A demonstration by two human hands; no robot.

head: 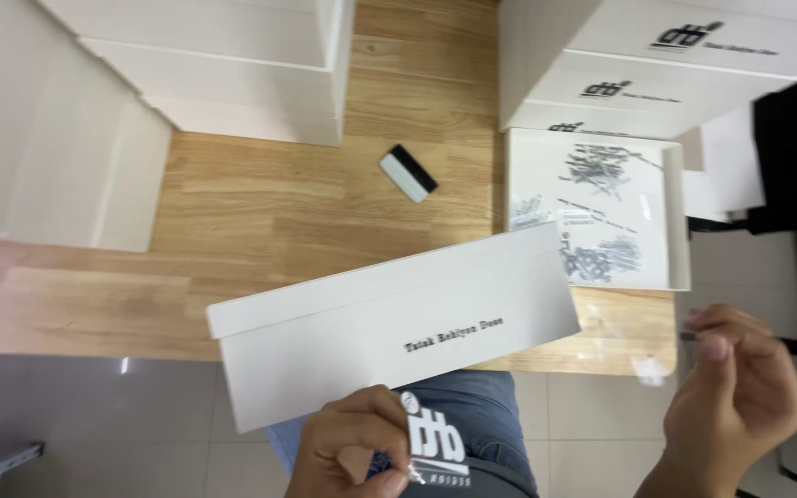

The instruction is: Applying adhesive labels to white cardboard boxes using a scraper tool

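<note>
White card makes up the long flat box (389, 323) that is held out over the near edge of the wooden surface (260, 212). It is held tilted, its right end raised, so that its broad printed face is turned up toward the eyes — that seems to be why it is lifted off the wood and not laid down. The left hand (352, 443) is seen at the box's low near edge, with the wrist bent up from below. Its fingers (389, 480) are curled and pressed together on a small sheet with a black and white sticker design (435, 438), which is pinched against the thumb just under the box.

The right hand (740, 406) is held up in the air to the right, well apart from the box and off the edge of the surface. Its fingers are bent in toward the thumb, as if something tiny or thin were pinched — what is held cannot be told.

Behind the box, an open white tray (680, 212) with small clear bags of dark bits is set within easy reach. A little black and white scraper (409, 172) is left further back. Stacks of white boxes (638, 65) are piled at the far side, out of the way.
</note>
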